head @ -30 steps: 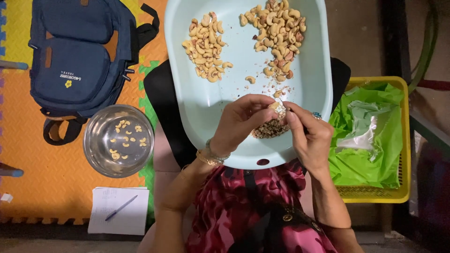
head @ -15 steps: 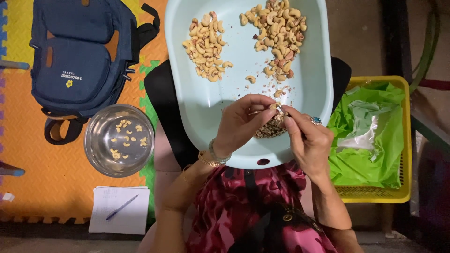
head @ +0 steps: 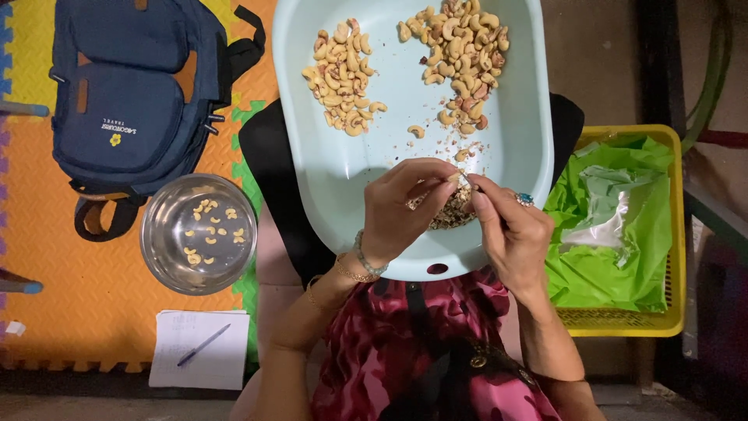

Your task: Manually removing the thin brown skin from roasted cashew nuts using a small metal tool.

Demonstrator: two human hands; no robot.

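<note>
While both hands meet over pale blue tray (head: pixel 327 187), left hand (head: pixel 401 210) pinches cashew (head: pixel 455 178) at fingertips; right hand (head: pixel 510 230) fingers narrow, touching nut from right. Husk pile (head: pixel 450 212) directly beneath.

Pink-and-black patterned garment, beaded and gold bracelets, blue-stoned ring.

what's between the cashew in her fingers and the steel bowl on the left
Nothing visible stands on that path. Both hands, left hand and right hand, pinch the cashew over the pale blue tray; only its rim lies between them and the steel bowl.
</note>
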